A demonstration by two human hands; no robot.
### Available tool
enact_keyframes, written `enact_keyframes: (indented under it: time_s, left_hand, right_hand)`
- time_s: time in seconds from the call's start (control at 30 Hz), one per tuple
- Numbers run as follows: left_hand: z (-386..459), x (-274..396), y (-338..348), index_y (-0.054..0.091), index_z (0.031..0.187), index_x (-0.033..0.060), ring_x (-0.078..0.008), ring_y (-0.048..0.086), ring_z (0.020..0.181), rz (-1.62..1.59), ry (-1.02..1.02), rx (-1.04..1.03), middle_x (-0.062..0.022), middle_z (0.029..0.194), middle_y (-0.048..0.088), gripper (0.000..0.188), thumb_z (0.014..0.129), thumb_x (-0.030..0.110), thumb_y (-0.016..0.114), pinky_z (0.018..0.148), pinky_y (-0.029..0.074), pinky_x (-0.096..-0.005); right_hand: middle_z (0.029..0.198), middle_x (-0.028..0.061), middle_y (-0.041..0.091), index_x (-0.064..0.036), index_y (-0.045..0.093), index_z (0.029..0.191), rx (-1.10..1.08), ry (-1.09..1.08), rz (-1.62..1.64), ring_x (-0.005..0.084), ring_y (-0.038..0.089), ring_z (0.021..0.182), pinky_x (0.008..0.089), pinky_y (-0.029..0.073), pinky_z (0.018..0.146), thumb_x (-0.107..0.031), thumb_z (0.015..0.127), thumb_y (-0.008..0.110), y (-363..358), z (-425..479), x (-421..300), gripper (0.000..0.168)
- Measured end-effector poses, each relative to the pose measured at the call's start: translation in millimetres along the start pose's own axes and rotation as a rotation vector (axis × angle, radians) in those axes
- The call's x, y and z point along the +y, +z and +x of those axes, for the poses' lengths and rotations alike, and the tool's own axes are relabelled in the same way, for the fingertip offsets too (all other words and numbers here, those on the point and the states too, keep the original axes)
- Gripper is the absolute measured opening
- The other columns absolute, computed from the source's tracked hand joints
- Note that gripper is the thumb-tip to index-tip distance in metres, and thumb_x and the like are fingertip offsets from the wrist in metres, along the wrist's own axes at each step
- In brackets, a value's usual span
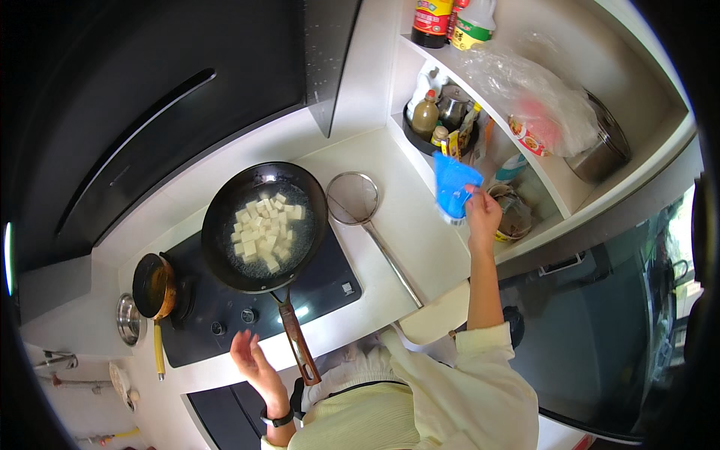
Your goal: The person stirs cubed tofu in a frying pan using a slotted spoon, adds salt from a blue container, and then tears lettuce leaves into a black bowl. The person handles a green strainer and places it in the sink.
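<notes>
Between the fingers of my right hand is a blue plastic packet, held up in front of the lower shelf on the right. My left hand holds nothing; its fingers are apart, near the stove's front edge and left of the wok handle. On the black cooktop sits a wok with white tofu cubes in clear, bubbly liquid. A wire-mesh skimmer lies on the white counter to the right of the wok, its long handle pointing towards me.
A small pan with a yellow handle and a steel bowl are at the left. The range hood overhangs the back. Shelves at right hold a seasoning tray with bottles, a plastic bag and a lidded pot.
</notes>
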State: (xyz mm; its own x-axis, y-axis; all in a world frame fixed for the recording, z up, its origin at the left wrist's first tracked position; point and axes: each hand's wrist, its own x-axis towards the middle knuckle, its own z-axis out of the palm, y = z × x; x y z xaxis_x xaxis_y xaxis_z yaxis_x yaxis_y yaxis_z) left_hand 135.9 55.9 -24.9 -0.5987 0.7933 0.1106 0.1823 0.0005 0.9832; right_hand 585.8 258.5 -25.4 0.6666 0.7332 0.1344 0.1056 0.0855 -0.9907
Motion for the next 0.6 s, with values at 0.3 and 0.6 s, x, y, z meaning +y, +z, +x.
enact_keyframes:
  time_s: [0.3,0.6]
  left_hand:
    - [13,81,100,0.014,0.15,-0.0064,-0.0369,0.041,0.134,0.12,0.418,-0.549,-0.0286,0.143,0.039,0.111,0.072,0.022,0.089,0.111,0.034,-0.0452]
    - [23,50,86,0.036,0.13,-0.0034,-0.02,0.064,0.099,-0.294,0.042,-0.392,-0.0162,0.114,0.061,0.068,0.083,0.017,0.08,0.081,0.055,-0.0334]
  right_hand:
    - [0.109,0.0086,0.069,0.003,0.069,0.108,-0.814,0.037,0.245,0.0116,0.061,0.095,0.0277,0.048,0.087,-0.013,0.099,0.055,58,-153,-134,0.023]
    - [0.143,0.0245,0.042,-0.002,0.03,0.145,-1.039,-0.489,-0.087,0.0325,0.042,0.137,0.0408,0.038,0.108,-0.01,0.082,0.073,95,-220,-105,0.076]
